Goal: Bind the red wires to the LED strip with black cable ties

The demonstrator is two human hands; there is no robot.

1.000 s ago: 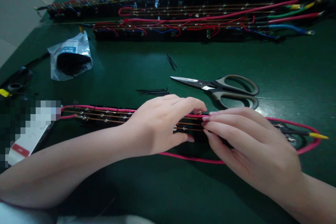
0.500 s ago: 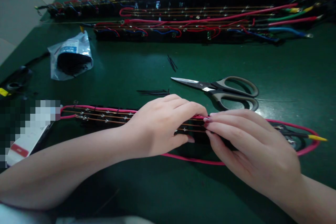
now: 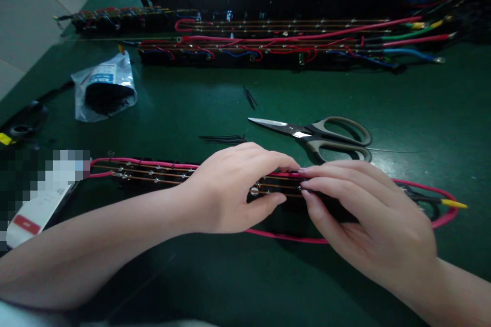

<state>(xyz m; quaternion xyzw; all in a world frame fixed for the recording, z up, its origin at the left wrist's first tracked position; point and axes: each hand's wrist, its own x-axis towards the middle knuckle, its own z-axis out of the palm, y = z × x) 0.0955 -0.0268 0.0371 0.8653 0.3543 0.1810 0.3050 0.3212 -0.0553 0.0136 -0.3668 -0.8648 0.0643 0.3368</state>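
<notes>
Long black strip with copper-coloured rails [image 3: 164, 173]: centre of frame, under both hands. Left hand [image 3: 230, 191]: fingers curved, thumb well apart, index fingertip at the thick red insulated cable [image 3: 291, 238]. Right hand [image 3: 368, 209]: fingertips bunched at the strip; cannot tell whether they pinch anything. Probable risk: a tug on the cable's slack lower loop could shift its upper run.

I see scissors [image 3: 301, 134] with silver blades [image 3: 268, 123] and grey-and-black handles [image 3: 315, 146] on a green tabletop [image 3: 230, 281]. Below the scissors, a pinkish-red cable [image 3: 287, 237] edges a black strip [image 3: 140, 174] with coppery stripes; left of them, a clear bag [image 3: 82, 99] wears a blue-and-white label [image 3: 103, 75]; above, wires [image 3: 407, 52] show blue, red, green.
</notes>
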